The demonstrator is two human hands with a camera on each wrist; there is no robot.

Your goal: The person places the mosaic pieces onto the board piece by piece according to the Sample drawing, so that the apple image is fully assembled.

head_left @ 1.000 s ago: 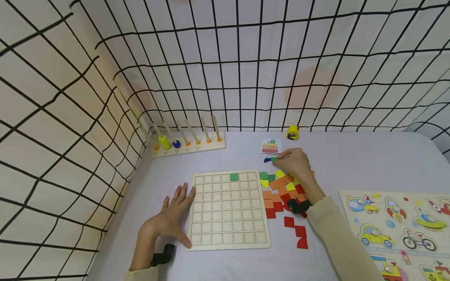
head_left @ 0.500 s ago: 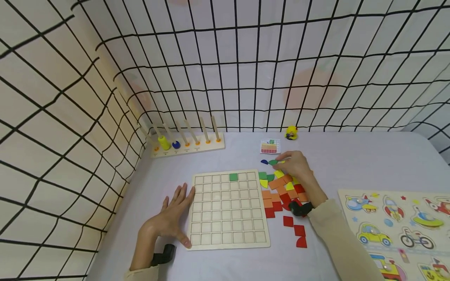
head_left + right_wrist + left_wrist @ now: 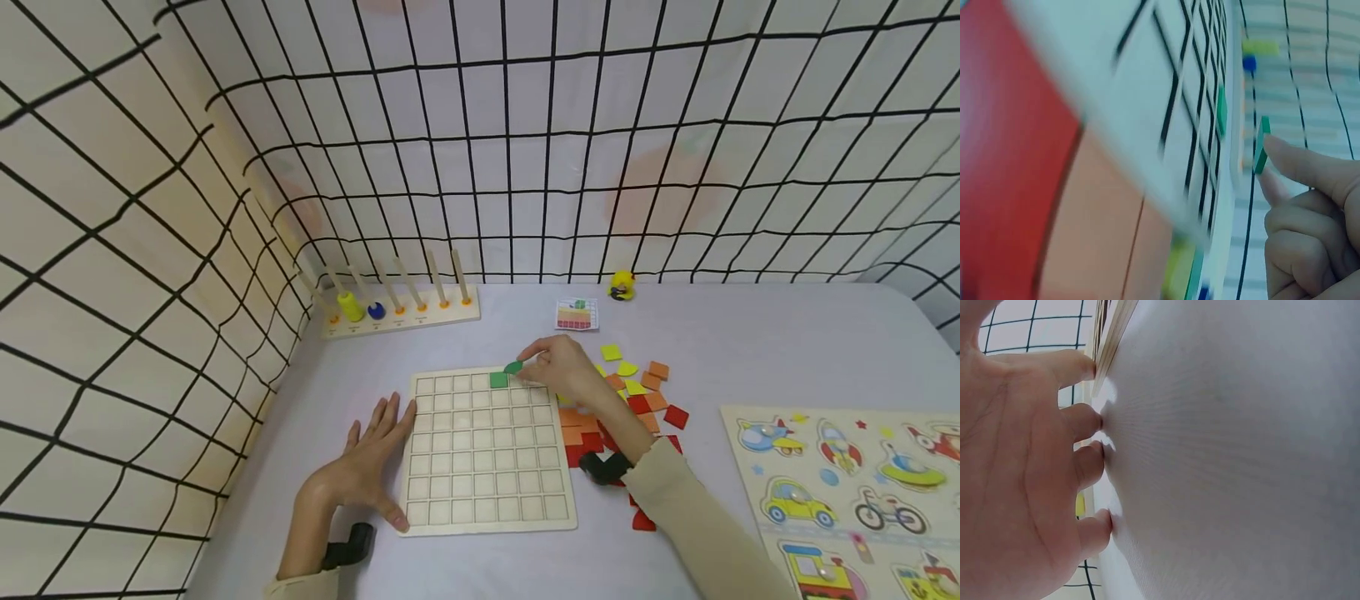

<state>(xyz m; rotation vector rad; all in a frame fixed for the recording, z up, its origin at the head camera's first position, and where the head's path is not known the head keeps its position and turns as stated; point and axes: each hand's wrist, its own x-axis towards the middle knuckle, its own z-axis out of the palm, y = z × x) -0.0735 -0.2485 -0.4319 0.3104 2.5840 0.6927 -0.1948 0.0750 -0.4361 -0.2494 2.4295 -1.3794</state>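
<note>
My right hand (image 3: pixel 561 367) pinches a green leaf-shaped piece (image 3: pixel 513 367) above the board's far edge.
My left hand (image 3: pixel 360 469) spreads against the left side of the board (image 3: pixel 487 531); the piece looks light, stiff, perhaps slick, best held by its edges.

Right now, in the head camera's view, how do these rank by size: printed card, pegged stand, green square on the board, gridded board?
Largest to smallest, as they look:
1. gridded board
2. pegged stand
3. printed card
4. green square
</note>
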